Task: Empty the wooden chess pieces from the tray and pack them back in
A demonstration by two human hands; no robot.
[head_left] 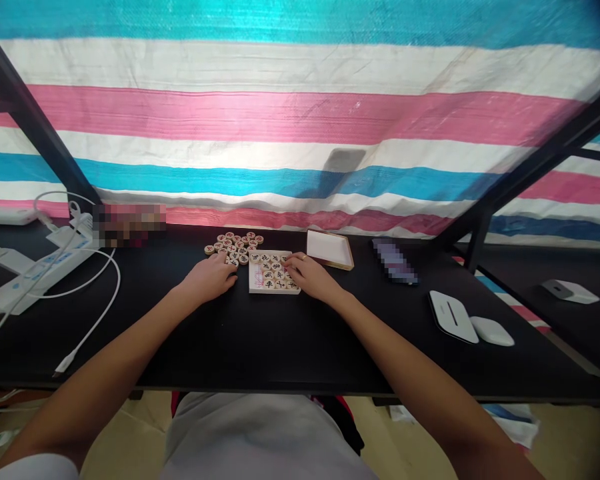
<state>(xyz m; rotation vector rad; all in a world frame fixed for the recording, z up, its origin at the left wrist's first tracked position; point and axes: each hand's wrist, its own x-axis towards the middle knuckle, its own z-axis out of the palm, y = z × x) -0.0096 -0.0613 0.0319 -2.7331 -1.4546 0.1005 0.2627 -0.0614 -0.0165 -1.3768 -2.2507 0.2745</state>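
My left hand (209, 274) rests at the near edge of a loose group of round xiangqi pieces (237, 241) marked in red and black. Its thumb is apart from the fingers, which touch the nearest pieces. A shallow white box (256, 283) lies just to the right, with rows of black-marked pieces (276, 266) in it and a bare strip with pink print at its left side. Over the box's right side, my right hand (311, 277), wearing a ring, has thumb and fingers closed around a piece, partly hidden by the hand.
The white-lined box lid (330, 248) lies behind my right hand. Farther right are a phone (395, 261), a flat white device (453, 316) and a rounded white case (493, 331). A power strip (40, 273) with white cables occupies the left of the black table (230, 347).
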